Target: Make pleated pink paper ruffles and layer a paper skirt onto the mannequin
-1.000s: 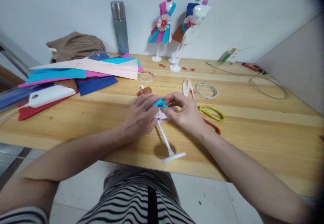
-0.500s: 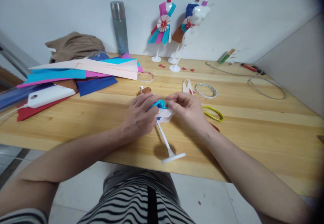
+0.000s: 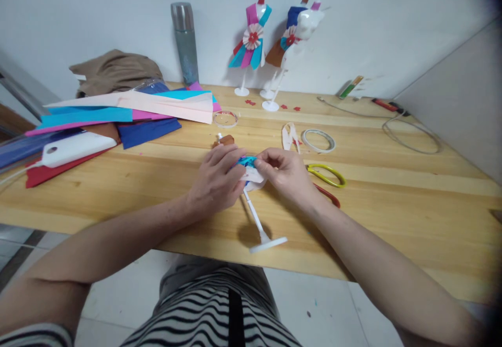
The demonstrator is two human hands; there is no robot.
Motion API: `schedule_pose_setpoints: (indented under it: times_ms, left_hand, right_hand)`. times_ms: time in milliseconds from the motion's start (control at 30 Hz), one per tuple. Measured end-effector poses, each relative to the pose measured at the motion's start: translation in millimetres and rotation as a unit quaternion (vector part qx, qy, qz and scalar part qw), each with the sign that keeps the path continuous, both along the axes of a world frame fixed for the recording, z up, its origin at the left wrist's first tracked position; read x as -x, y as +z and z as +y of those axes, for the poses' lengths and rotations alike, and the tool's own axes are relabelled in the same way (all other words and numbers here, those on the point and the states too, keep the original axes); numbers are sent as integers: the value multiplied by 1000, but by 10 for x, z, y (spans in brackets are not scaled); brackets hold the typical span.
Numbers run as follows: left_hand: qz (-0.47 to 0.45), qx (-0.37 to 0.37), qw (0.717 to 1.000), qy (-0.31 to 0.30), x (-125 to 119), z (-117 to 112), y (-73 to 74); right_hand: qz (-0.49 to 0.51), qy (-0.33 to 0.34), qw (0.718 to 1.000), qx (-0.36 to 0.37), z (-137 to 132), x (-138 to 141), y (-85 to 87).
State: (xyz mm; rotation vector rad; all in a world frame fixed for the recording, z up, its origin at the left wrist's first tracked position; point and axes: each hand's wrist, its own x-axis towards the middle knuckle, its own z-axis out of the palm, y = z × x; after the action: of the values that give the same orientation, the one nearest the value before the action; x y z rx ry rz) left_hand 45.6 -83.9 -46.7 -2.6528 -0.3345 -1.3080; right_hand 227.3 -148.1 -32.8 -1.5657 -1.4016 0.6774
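A small white mannequin (image 3: 251, 177) on a thin stand lies tilted on the wooden table (image 3: 392, 206), its round base (image 3: 269, 243) near the front edge. My left hand (image 3: 217, 180) is wrapped around its body. My right hand (image 3: 288, 174) pinches a cyan paper piece (image 3: 247, 161) against the top of the mannequin. Both hands touch each other over the figure, hiding most of its torso.
Coloured paper sheets (image 3: 129, 112) are stacked at the left with a white phone (image 3: 76, 147). Two dressed mannequins (image 3: 253, 38) (image 3: 296, 28) and a steel flask (image 3: 185, 41) stand at the back wall. Yellow-and-red scissors (image 3: 327, 177), a tape roll (image 3: 318, 140), a clear dish (image 3: 225, 118) and a cable (image 3: 411, 132) lie nearby.
My right hand's fingers shifted slightly left and closed tighter on the cyan paper over the mannequin. My left hand stayed gripping the figure; the stand barely moved.
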Motion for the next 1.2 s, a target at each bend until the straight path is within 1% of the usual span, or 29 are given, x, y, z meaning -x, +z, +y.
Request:
schedule_pose_setpoints:
  times_ms: [100,167,233,400,533,633,733,967,1100,1200]
  left_hand:
    - [1,0,1000,1,-2,-6,6]
    - [6,3,1000,1,-3,-13,8]
    - [14,8,1000,0,-4,-19,3]
    - [15,31,999,-7,-1,-8,-19]
    - [1,26,1000,-8,6,9,-17]
    - [2,22,1000,-7,7,7,-11]
    - [11,35,999,-6,3,1,-24]
    - [-6,60,998,-15,2,11,-54]
    - [-8,52,998,-15,0,13,-46]
    - [-9,40,999,-18,-11,8,-37]
  right_hand:
    - [15,33,999,-3,6,-7,8]
    - [-9,55,998,-8,8,-6,15]
    - [-44,63,997,-13,7,-1,20]
    - [-52,26,998,-36,-12,6,25]
    - [-76,-8,995,-71,-35,-2,38]
    - [-104,3,992,-75,-43,7,38]
    - [-124,20,989,-72,-40,21,23]
    - [-109,-17,990,-85,-62,-13,42]
    - [-128,-2,988,-91,-63,-3,58]
    - [-144,9,984,-107,-40,30,27]
